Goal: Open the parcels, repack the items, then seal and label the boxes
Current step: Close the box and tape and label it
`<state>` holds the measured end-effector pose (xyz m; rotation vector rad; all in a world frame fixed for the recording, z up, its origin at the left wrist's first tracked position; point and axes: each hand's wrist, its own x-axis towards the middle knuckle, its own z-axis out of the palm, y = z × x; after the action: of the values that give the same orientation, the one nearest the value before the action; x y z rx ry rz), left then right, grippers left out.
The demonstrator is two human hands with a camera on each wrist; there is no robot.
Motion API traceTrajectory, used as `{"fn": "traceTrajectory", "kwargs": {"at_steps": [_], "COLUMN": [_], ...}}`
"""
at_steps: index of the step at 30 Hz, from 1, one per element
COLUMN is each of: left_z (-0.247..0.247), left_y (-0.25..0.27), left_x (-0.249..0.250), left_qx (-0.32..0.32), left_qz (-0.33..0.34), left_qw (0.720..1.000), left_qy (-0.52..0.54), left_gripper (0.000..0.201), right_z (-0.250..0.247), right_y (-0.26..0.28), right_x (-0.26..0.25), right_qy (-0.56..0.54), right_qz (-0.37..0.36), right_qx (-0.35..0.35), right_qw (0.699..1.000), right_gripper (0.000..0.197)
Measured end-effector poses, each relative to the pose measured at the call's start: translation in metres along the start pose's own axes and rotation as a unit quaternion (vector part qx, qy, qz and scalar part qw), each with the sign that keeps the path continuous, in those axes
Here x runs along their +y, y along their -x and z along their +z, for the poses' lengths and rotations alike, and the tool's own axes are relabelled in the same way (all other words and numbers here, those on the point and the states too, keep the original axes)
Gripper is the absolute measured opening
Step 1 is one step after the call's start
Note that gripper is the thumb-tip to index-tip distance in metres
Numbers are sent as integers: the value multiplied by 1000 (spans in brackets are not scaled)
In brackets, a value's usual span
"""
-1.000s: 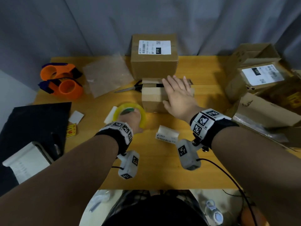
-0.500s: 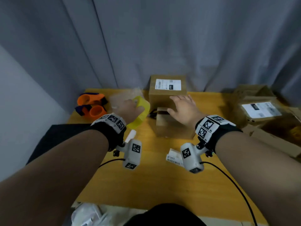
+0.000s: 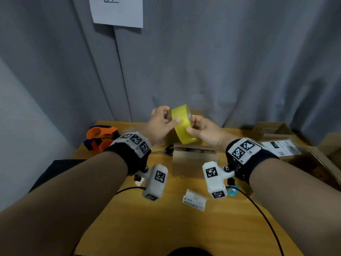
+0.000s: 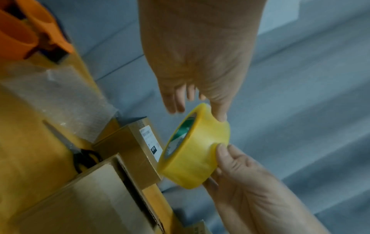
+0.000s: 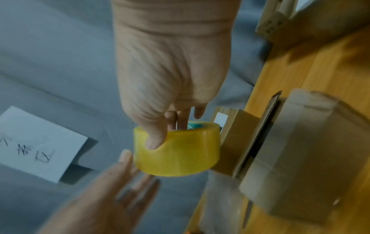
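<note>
Now both hands gripped the yellow tape roll (image 3: 181,124): right hand (image 3: 203,129) had left the small box (image 3: 193,160), joining left hand (image 3: 159,123).

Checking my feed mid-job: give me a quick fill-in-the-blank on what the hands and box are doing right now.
Both hands hold the roll of ____ tape in the air.
The left hand and the right hand grip it from ____ sides.
The small box below them is not yet ____.
The orange dispensers lie on the ____.

Missing: yellow; opposite; sealed; table
</note>
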<state>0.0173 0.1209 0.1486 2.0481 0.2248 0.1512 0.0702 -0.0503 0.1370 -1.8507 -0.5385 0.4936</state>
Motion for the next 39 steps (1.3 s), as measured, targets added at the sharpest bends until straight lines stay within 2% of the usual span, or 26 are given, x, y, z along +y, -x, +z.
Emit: {"fn": "traceTrajectory", "kwargs": {"at_steps": [1,3,6,11,13,17,20,24,31,34,37,39], "left_z": [-1,-1,2,18,22,26,24,18,23,24,24,23], "left_y": [-4,-11,-18,-22,-22,-23,-24,-32,-31,-25,-21,-21], "left_x": [1,5,6,-7,-8,-10,-8,-8,-5,-5,-10,-13], "left_qx": [5,-36,-88,-100,-76,-30,-42,-79,-74,-80,-121,-137], "left_qz": [26,61,66,10,-20,-58,-94,-150,-163,-129,-73,-78], "left_qw": [999,991,974,990,994,997,995,985,984,988,990,986], "left_qy": [-35,-115,-201,-102,-75,-40,3,26,19,0,9,54], "left_gripper": [67,79,78,79,68,30,7,9,10,18,36,50], "right_z": [-3,-7,-11,-15,-16,-20,-24,-27,-34,-36,-37,-36], "right_y": [4,9,12,15,14,11,8,6,5,5,3,4], "right_x": [3,8,10,14,18,19,18,17,19,20,21,21], "right_qy": [12,22,25,48,64,76,88,104,85,39,-62,-135], "right_qz": [8,17,19,52,59,71,69,64,62,58,59,56], "right_qx": [-9,-10,-12,-11,-9,-3,-13,-26,-14,5,59,92], "right_qw": [1000,1000,999,997,996,995,994,992,994,998,995,985], "right_gripper": [16,18,17,20,20,21,22,24,21,19,22,23]}}
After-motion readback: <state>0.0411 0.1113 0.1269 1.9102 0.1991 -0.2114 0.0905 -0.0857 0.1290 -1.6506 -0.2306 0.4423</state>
